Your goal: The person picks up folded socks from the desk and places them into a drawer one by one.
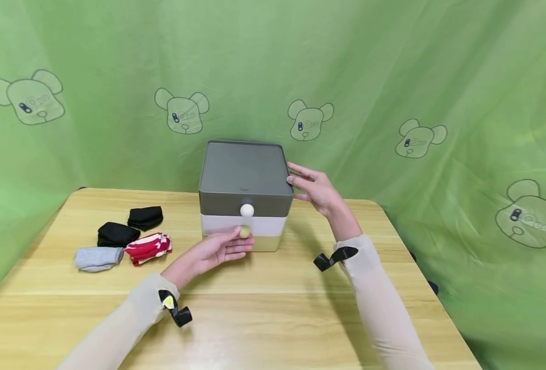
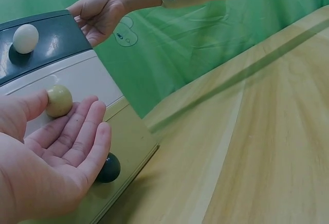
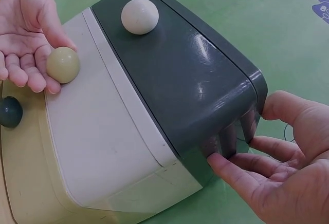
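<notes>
A small three-tier drawer box stands at the back middle of the table, dark grey on top, white in the middle, cream below. My left hand pinches the olive-yellow knob of the white middle drawer between thumb and forefinger, the other fingers extended beneath it. The middle drawer sits flush with the front. On the box's right side, my right hand rests its fingertips against the grey top tier, thumb at the upper edge. A white knob is on the top drawer, a dark green knob on the bottom one.
Left of the box lie folded cloth bundles: two black ones, a red-and-white one and a light grey one. The wooden table spreads out in front. A green curtain hangs behind the table.
</notes>
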`<state>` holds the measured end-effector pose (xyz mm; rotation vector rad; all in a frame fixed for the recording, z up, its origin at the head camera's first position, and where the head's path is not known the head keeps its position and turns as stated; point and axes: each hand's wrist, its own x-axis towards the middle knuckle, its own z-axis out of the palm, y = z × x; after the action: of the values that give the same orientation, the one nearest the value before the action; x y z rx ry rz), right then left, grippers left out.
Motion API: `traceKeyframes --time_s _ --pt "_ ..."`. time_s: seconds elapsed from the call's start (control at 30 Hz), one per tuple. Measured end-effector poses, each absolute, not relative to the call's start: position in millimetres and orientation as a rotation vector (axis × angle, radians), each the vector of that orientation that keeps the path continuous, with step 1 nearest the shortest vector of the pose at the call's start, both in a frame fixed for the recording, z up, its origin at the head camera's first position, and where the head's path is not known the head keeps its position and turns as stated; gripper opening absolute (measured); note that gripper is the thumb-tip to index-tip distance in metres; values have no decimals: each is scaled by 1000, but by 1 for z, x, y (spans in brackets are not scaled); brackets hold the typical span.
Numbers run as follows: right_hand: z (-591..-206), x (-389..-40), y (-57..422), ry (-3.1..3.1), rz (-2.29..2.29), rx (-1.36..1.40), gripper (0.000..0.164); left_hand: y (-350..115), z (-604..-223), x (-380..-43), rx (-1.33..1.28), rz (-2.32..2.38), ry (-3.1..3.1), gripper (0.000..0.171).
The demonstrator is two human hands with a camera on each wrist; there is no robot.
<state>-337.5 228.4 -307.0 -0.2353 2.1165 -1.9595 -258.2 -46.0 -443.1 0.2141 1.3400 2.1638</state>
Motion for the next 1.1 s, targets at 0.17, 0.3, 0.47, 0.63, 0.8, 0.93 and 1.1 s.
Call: traceKeyframes --time_s 0.17,0.3,0.47,0.63,0.8,0.93,1.1 --pt "-308 -337 227 2129 -1962 -222 59 -48 -444 -262 234 2156 1349 27" --pt "-309 -338 227 2139 -1959 -228 59 -48 -446 -265 252 2149 1356 27" --pt "-308 -339 226 2142 -1962 -226 59 -50 -446 -268 243 2147 1361 27" --pt "-308 -338 225 2135 -1976 -210 59 -48 -444 -264 226 2151 1370 31" --pt "-308 -337 223 2122 -2001 -181 59 -47 -441 -255 190 2141 1372 34" --pt "-308 -336 222 2120 -2004 -175 59 -49 -440 -243 209 2118 1385 42" --pt "-306 -336 222 2124 -1999 -165 59 -51 -438 -227 228 2052 1483 52"
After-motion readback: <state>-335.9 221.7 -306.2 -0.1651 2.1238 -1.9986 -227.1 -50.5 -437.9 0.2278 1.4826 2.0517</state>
